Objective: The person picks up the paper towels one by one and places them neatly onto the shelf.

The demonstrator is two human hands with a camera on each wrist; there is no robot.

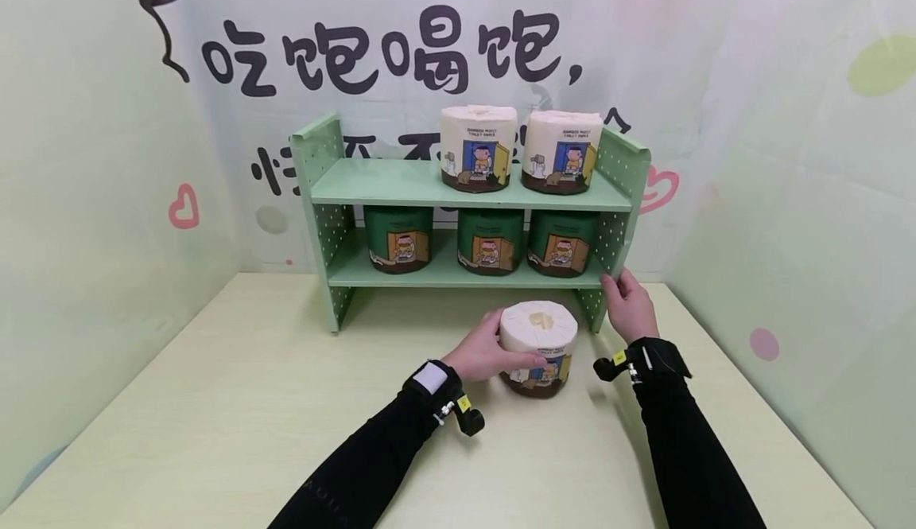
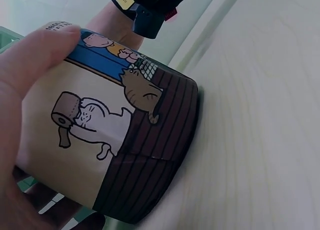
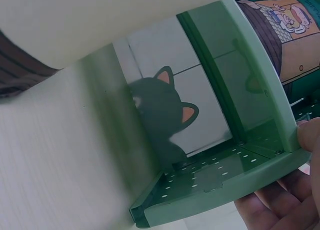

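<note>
My left hand point(image 1: 481, 352) grips a white wrapped toilet paper roll point(image 1: 538, 330) from its left side, the thumb across its printed front. In the left wrist view the brown lower edge of this toilet paper roll point(image 2: 165, 145) is right at the tabletop. A light green two-tier shelf point(image 1: 472, 184) stands behind it. My right hand point(image 1: 630, 306) holds the shelf's right side panel near the lower tier. In the right wrist view the thumb lies at the panel's front edge, and the fingers point(image 3: 280, 202) are round its outer side.
Two white rolls point(image 1: 478, 151) stand on the upper tier, toward the right. Three green rolls point(image 1: 399, 240) stand along the lower tier. The pale wooden table point(image 1: 215, 402) is bounded by printed cloth walls point(image 1: 780, 195) on both sides and behind.
</note>
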